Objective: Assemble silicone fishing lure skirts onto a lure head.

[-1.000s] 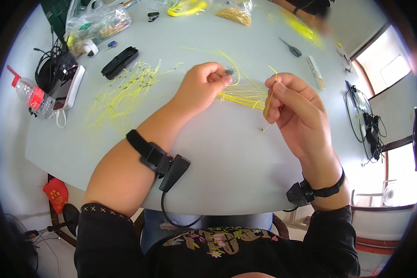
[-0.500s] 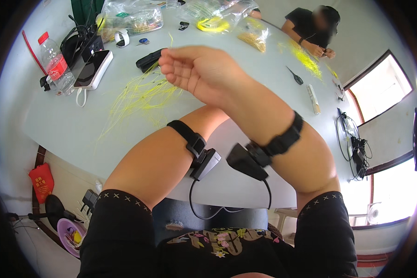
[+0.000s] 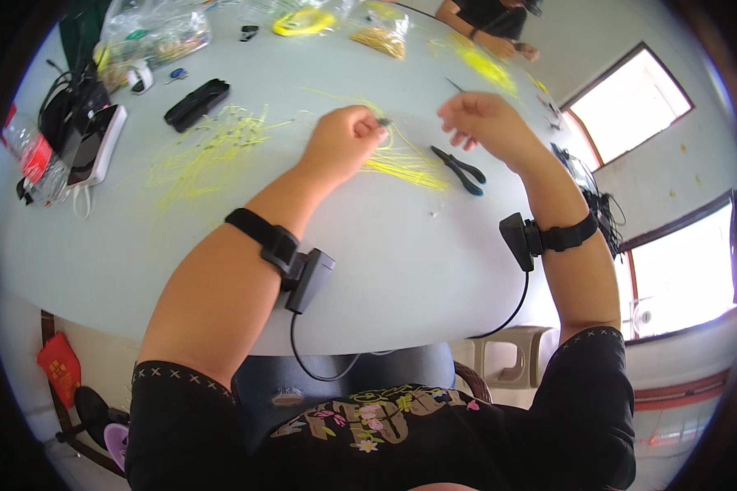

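Note:
My left hand (image 3: 342, 146) is closed in a pinch over the middle of the table. A small dark piece (image 3: 383, 122) shows at its fingertips, too small to name, with a thin yellow strand by it. Under and beside that hand lies a bundle of yellow strands (image 3: 413, 169). To its right, my right hand (image 3: 485, 124) hangs with fingers apart and nothing visible in them. Just below it are dark-handled pliers (image 3: 463, 170). Left of my hands spreads another pile of yellow strands (image 3: 217, 155) with small dark bits on their ends.
A black case (image 3: 196, 105) lies beyond the left pile. At the left stand a bottle (image 3: 33, 155) and a white-edged phone-like device (image 3: 98, 147). Clear bags (image 3: 160, 37) line the far side. A co-worker's hands (image 3: 499, 47) are at the far right near more yellow strands (image 3: 485, 67).
My right hand has moved from the left pile across to the right, uncovering my left hand. The view has shifted right, and the pliers and the middle bundle now show.

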`<control>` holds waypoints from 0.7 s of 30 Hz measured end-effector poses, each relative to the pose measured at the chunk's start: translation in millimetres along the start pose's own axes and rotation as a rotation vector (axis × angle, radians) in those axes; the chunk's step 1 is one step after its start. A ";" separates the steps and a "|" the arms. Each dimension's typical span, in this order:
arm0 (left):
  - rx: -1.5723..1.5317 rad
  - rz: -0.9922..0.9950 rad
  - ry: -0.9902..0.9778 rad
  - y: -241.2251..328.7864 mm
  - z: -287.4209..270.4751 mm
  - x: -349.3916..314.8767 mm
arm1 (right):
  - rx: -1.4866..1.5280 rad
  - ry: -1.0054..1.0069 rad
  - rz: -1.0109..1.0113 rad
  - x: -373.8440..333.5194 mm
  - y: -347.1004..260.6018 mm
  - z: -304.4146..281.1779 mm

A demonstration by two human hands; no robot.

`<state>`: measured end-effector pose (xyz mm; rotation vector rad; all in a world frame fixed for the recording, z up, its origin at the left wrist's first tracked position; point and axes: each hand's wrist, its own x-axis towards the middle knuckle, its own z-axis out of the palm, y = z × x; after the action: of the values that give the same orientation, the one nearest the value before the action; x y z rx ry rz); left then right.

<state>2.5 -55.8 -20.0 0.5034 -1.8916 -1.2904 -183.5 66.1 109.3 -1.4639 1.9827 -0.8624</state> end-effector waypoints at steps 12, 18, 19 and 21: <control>-0.022 -0.094 -0.014 8.6 4.9 0.7 | -0.410 0.059 0.007 -54.4 105.4 -7.1; -0.022 -0.051 -0.008 9.1 12.7 1.0 | -0.378 0.136 -0.088 -53.0 125.7 -5.1; -0.019 -0.041 -0.012 10.1 13.3 1.0 | -0.394 0.136 -0.106 -52.3 127.0 -3.6; -0.015 -0.032 -0.014 8.7 13.5 0.1 | -0.409 0.134 -0.124 -51.0 124.6 2.6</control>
<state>-7.2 -44.2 -14.5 0.5199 -1.8914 -1.3314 -245.4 140.9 15.9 -1.8110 2.2866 -0.6420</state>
